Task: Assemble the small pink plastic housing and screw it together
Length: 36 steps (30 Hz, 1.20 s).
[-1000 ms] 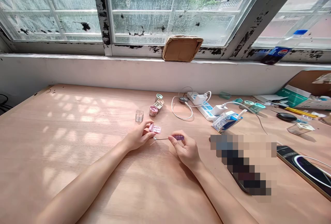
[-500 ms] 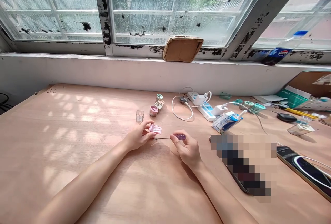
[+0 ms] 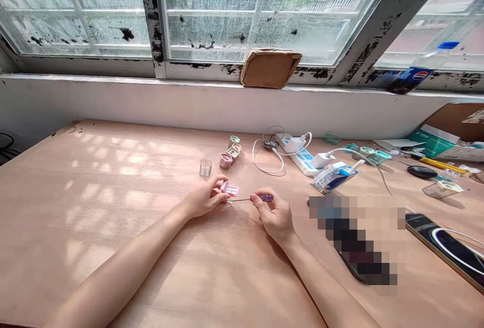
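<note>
Right, I have the left hand [image 3: 206, 199] over the middle of the tabletop [image 3: 170, 267], thumb and fingers pinched around a pink pencil-sharpener insert [image 3: 231, 189]. That pink part points its flat end towards the right, just above the wood as far as I can judge; whether it touches, I cannot tell. Over on the right hand [image 3: 278, 217] the fingers are curled narrow, and I see them gripping the purple handle of a slim screwdriver [image 3: 267, 198]. Its metal shank runs level to the left, the tip ending right by the left thumb, just below the pink part; a small pale bit shows at that tip, too tiny for me to name.

Just beyond the left hand stands a clear plastic cup [image 3: 205, 168]. Close to its right I get a little cluster: a pink sharpener [image 3: 226, 160] nearest me, a cream sharpener [image 3: 233, 152] behind it, a green sharpener [image 3: 234, 141] at the back.

Further right lies a white power strip [image 3: 307, 165] with white plugs in it, and a blue-and-white drink carton [image 3: 328, 179] tilts beside its near end. Out past that I spot a black mouse [image 3: 421, 172] and a phone [image 3: 429, 229] with a white cable lying across it. Up on the sill, a Pepsi bottle [image 3: 414, 76] leans against the window frame.
</note>
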Tool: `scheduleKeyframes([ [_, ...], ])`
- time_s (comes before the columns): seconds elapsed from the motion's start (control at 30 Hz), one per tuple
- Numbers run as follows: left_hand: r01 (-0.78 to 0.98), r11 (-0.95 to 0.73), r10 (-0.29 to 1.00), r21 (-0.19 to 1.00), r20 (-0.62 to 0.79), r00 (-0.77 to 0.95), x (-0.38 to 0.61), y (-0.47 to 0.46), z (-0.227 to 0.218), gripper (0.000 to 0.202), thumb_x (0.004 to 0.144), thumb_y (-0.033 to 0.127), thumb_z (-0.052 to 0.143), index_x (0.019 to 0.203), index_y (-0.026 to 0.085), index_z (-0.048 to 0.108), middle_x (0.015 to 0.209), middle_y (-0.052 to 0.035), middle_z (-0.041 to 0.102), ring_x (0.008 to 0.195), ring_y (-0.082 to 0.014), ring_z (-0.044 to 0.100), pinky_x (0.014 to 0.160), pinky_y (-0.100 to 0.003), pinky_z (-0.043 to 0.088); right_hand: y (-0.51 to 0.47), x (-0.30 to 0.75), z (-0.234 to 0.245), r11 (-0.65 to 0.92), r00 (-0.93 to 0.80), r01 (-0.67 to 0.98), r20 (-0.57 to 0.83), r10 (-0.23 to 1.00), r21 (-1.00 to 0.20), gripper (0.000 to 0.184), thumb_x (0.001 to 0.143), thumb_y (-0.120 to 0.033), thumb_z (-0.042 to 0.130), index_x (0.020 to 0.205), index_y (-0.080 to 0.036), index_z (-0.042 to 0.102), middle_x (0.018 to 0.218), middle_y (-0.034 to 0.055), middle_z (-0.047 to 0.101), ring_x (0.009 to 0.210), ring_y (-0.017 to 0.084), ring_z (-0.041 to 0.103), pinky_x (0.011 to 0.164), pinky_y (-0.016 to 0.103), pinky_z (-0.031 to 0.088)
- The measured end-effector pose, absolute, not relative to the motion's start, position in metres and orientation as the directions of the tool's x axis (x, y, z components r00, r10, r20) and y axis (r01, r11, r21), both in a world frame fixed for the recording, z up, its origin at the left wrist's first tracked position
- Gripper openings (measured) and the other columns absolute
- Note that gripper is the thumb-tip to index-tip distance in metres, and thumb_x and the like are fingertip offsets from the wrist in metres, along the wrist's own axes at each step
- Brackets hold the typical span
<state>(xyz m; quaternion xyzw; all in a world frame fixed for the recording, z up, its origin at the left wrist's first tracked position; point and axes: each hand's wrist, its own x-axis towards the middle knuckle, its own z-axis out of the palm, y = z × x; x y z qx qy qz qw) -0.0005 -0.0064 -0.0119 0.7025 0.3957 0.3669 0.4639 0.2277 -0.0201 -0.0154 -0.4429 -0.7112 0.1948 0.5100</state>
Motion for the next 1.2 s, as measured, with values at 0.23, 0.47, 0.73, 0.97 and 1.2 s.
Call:
scheduleKeyframes([
  [0.23, 0.195, -0.258, 0.886, 0.946, 0.152, 0.437, -0.001, -0.006, -0.013, 0.035, 0.093, 0.029, 0.06, 0.124, 0.023, 0.045, 0.105, -0.007, 0.071, 0.089, -0.0207, 0.075, 0.076, -0.027, 0.053, -0.022, 0.226, -0.014, 0.557, -0.133, 0.45, 0.564, 0.815, -0.698, 0.022, 0.094, -0.041, 0.061, 0.084, -0.021, 0.061, 0.072, 0.0004, 0.064, 0.062, 0.015, 0.06, 0.06, 0.026, 0.047],
  [0.47, 0.194, -0.255, 0.885, 0.947, 0.148, 0.442, -0.002, -0.006, -0.011, 0.037, 0.093, 0.032, 0.062, 0.124, 0.022, 0.046, 0.106, -0.0076, 0.071, 0.089, -0.0211, 0.075, 0.076, -0.028, 0.054, -0.022, 0.224, -0.009, 0.545, -0.136, 0.461, 0.552, 0.823, -0.7, 0.027, 0.094, -0.046, 0.059, 0.083, -0.022, 0.061, 0.07, 0.0003, 0.063, 0.062, 0.015, 0.06, 0.06, 0.027, 0.047],
  [0.73, 0.158, -0.224, 0.889, 0.962, 0.135, 0.437, -0.002, -0.006, -0.008, 0.037, 0.093, 0.038, 0.061, 0.123, 0.021, 0.047, 0.103, -0.0071, 0.071, 0.09, -0.0216, 0.075, 0.078, -0.03, 0.055, -0.018, 0.225, -0.019, 0.34, -0.01, 0.296, 0.353, 0.935, -0.893, 0.035, 0.087, -0.056, 0.065, 0.084, -0.021, 0.06, 0.066, -0.001, 0.058, 0.051, 0.013, 0.051, 0.045, 0.025, 0.04],
  [0.97, 0.184, -0.245, 0.886, 0.952, 0.143, 0.442, -0.003, -0.004, -0.013, 0.038, 0.093, 0.039, 0.061, 0.124, 0.022, 0.047, 0.105, -0.0072, 0.071, 0.092, -0.0224, 0.075, 0.079, -0.031, 0.056, -0.015, 0.221, -0.018, 0.181, 0.053, 0.093, 0.187, 0.981, -0.979, 0.043, 0.08, -0.061, 0.07, 0.082, -0.021, 0.057, 0.06, -0.0032, 0.055, 0.044, 0.011, 0.044, 0.036, 0.023, 0.033],
  [1.2, 0.193, -0.236, 0.887, 0.953, 0.13, 0.443, -0.003, -0.005, -0.01, 0.038, 0.093, 0.039, 0.063, 0.123, 0.022, 0.049, 0.102, -0.0079, 0.072, 0.094, -0.0234, 0.075, 0.08, -0.032, 0.055, -0.011, 0.222, -0.017, 0.092, 0.088, 0.02, 0.093, 0.992, -0.996, 0.051, 0.069, -0.065, 0.077, 0.081, -0.019, 0.058, 0.059, -0.0027, 0.058, 0.045, 0.011, 0.049, 0.035, 0.021, 0.036],
])
